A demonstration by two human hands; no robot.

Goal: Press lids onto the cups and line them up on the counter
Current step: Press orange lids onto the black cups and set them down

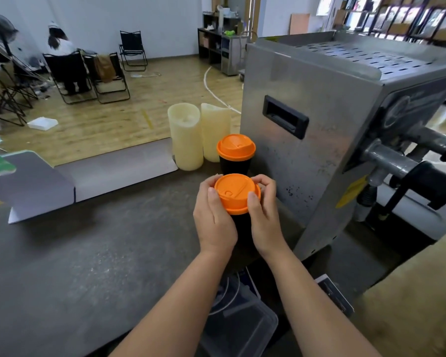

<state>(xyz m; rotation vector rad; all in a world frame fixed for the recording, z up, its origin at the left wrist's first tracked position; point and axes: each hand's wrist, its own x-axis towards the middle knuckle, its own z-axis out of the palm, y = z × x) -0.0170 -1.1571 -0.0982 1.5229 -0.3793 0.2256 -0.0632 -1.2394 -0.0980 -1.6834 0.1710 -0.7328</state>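
Head view, centre of frame: both hands wrap one black cup [240, 228] w/ an orange lid [237, 193] on top. Left hand [214, 215] curls round the lid's left rim, thumb laid on the lid edge; right hand [264, 210] curls round the right rim, thumb on the edge too — fingers of both bent, pinching lid and cup between them. Just above it in frame a second black cup [233, 163] w/ orange lid [236, 147] stands upright on the dark counter [88, 266], close to the held one. Steel machine [332, 124] fills the right side. Two cream cylinders [187, 136] stand upper centre, touching — beside the capped cup. Grey cardboard flap [113, 171] lies at left.
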